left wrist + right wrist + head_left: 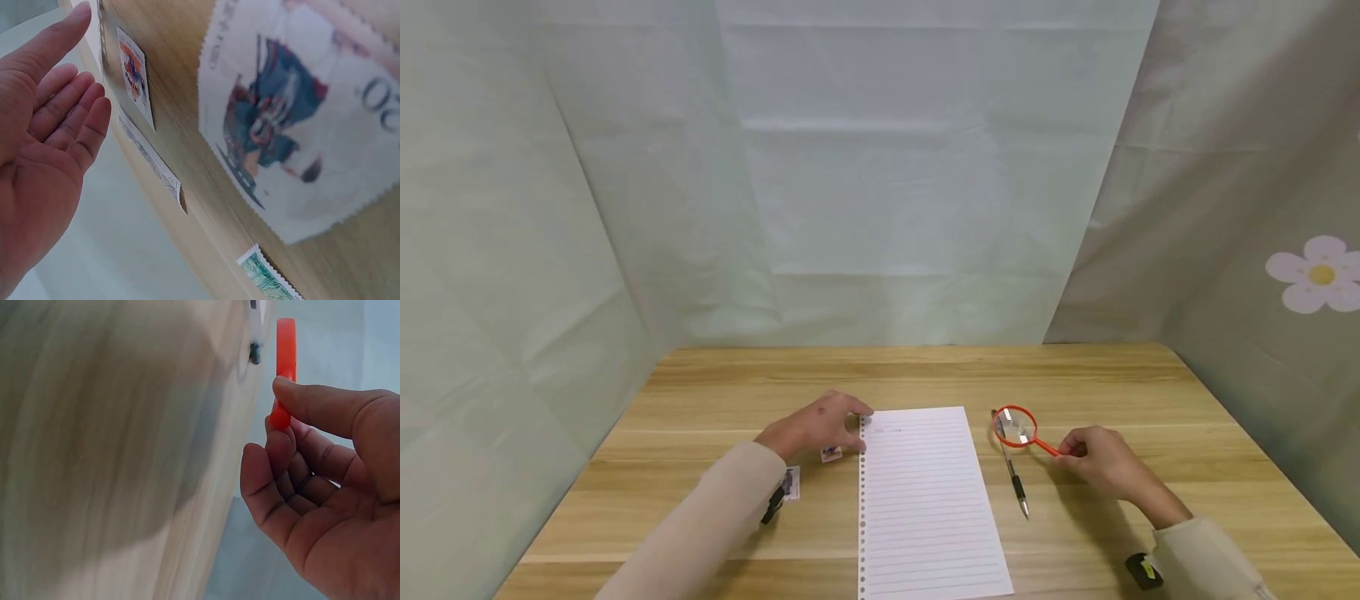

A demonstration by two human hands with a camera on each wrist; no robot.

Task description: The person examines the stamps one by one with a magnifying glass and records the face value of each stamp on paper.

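A lined loose-leaf sheet (925,500) lies in the middle of the wooden table (700,392). My left hand (820,427) rests flat at its top left corner, fingers straight, fingertips touching the paper's punched edge. Several postage stamps lie under and beside that hand: one (831,454) by the palm, another (790,483) near the sleeve; the left wrist view shows a large blue-figure stamp (294,119) and a smaller one (134,72). My right hand (1101,462) pinches the handle of an orange magnifying glass (1017,427), seen edge-on as an orange magnifying glass (284,369).
A black pen (1015,479) lies between the sheet and the right hand, partly under the lens. Pale fabric walls close in the table on three sides; a flower print (1318,275) marks the right one. The table's back half holds nothing.
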